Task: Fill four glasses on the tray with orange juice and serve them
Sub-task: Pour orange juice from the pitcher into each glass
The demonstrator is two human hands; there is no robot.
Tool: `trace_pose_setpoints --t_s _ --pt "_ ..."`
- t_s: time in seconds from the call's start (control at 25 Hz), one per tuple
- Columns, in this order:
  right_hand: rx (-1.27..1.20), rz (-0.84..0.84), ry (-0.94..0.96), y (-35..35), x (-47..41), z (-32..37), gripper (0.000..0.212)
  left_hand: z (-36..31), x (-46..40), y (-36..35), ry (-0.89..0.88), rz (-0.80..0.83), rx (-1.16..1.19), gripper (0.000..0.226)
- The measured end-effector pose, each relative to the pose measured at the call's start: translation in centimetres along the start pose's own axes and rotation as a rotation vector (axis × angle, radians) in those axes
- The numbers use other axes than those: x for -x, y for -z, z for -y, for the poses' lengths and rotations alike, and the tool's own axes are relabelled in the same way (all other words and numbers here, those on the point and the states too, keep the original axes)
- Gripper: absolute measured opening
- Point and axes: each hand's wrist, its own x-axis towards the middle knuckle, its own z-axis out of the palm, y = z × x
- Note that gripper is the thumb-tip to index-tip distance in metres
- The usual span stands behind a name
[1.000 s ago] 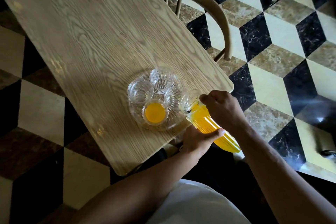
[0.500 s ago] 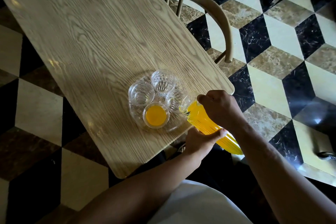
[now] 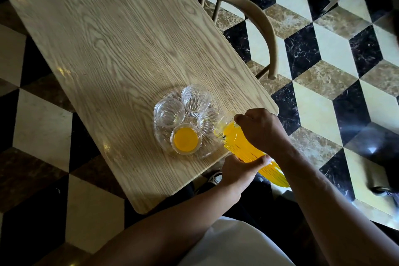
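Jug [image 3: 244, 149] handle hidden under right hand [image 3: 259, 130], spout blurred

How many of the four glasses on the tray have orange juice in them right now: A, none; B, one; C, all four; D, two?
B: only the near glass on the tray shows orange juice; the left glass, the far glass and the right glass look clear, while the pitcher, held in both hands, tips toward the right one.
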Motion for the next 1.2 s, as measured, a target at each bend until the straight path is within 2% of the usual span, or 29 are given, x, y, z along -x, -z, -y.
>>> trace_pose_setpoints --t_s 0.08,0.64,1.2 --pt "0.010 -0.001 0.010 0.0 -0.1 0.1 0.043 0.1 -0.2 0.0 0.011 0.009 0.026 0.095" --pt "0.053 0.013 0.030 0.1 -0.3 0.8 0.041 1.6 -2.1 -0.9 -0.005 0.014 0.202 0.090" --pt "0.059 0.036 -0.007 0.5 -0.8 1.2 0.044 2.4 -3.4 -1.8 0.011 0.028 0.225 0.088"
